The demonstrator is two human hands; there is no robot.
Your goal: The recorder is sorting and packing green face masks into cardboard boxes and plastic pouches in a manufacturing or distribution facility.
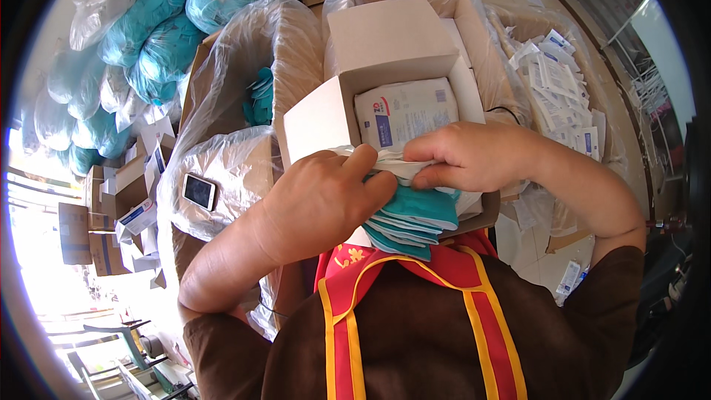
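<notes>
My left hand (326,192) and my right hand (466,155) meet in front of my chest, fingers closed on the edges of a crumpled white wrapper (395,166). Directly below the wrapper hangs a stack of folded teal sheets (415,215), white layers showing between them. Whether the stack's upper end sits inside the wrapper is hidden by my fingers. Just beyond my hands stands an open cardboard box (315,122), flaps raised. A white printed packet (407,111) lies flat inside it.
Plastic-lined cartons surround the box; the left one holds teal pieces (259,96), the right one many white sachets (559,81). A phone-like device (199,192) lies on plastic at left. Bulging bags of teal items (159,48) are piled far left, above cardboard boxes (129,185).
</notes>
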